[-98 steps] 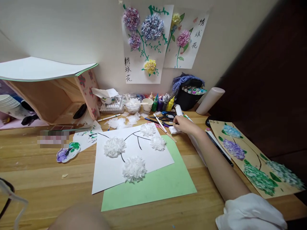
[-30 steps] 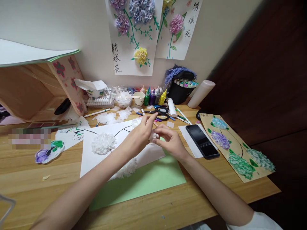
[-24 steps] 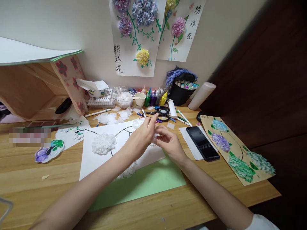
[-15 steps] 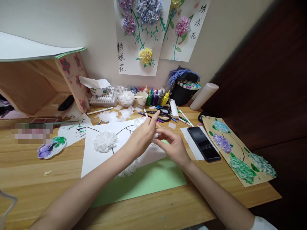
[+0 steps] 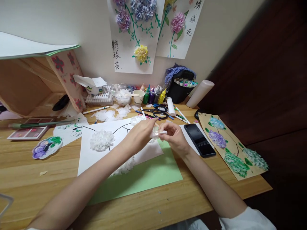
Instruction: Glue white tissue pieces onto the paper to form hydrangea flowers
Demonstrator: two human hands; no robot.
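Observation:
Over the right part of a white sheet (image 5: 87,155), my left hand (image 5: 144,134) is closed, its fingertips at a small clear, wrinkled piece (image 5: 154,132). Just right of it, my right hand (image 5: 174,137) pinches a small white piece (image 5: 163,132) between thumb and fingers. Black stems are drawn on the sheet, and a ruffled white paper flower (image 5: 102,140) stands on its left. Another white flower (image 5: 124,166) lies near the lower edge, partly behind my left forearm. Beneath is a green sheet (image 5: 153,179).
Scissors (image 5: 160,112), pens and white paper squares (image 5: 105,115) lie behind the hands. Farther back are a glass bowl (image 5: 123,99), a paper cup (image 5: 138,96) and paint bottles (image 5: 152,95). At right are a phone (image 5: 200,140) and a finished flower picture (image 5: 233,145).
My hands have drawn slightly apart, and the white piece in my right hand now shows clearly, with the clear piece beside it. The whole view has shifted a little.

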